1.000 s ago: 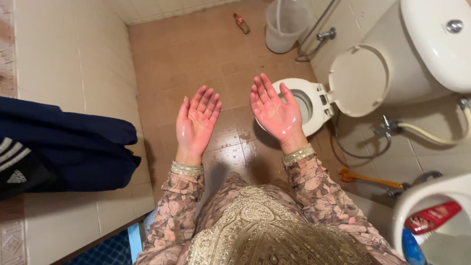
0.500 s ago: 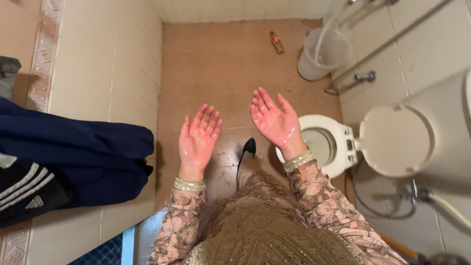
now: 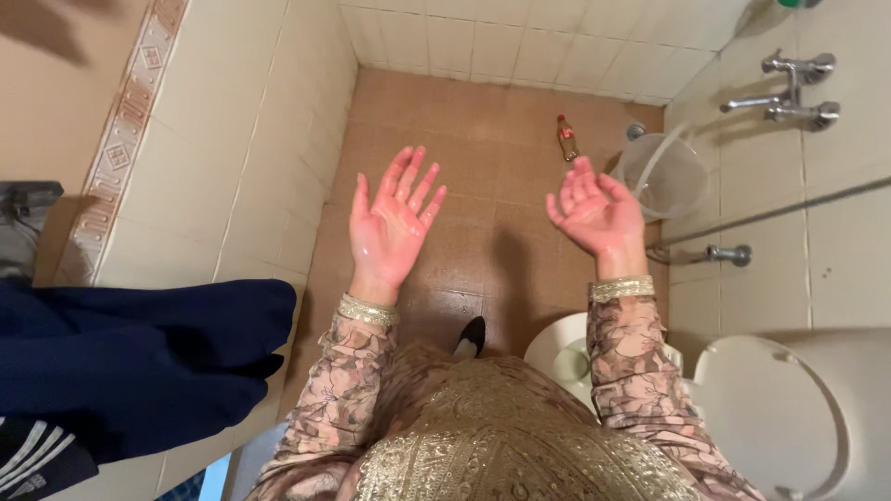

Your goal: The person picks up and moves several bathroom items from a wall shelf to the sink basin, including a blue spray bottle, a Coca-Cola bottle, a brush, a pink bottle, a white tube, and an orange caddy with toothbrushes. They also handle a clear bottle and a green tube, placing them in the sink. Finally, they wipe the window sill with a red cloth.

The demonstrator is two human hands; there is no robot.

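Both hands are raised palm-up over the brown tiled floor, empty and glistening wet. The left hand has its fingers spread wide and straight, holding nothing and touching nothing. The right hand is open too, but its fingers curl loosely inward over the palm, also holding nothing. The two hands are well apart, with bare floor showing between them. Each wrist carries a gold cuff at the end of a floral patterned sleeve. Just beyond the right hand's fingertips lies a small bottle with a red cap, on its side on the floor, and just to the right of that hand stands a translucent white bucket. Further right of the right hand, two metal taps project from the tiled wall. Below the right wrist sits a white toilet with its lid raised. Well to the left of the left hand, dark blue clothing hangs against the pale tiled wall. A dark shoe tip shows below and between the hands.
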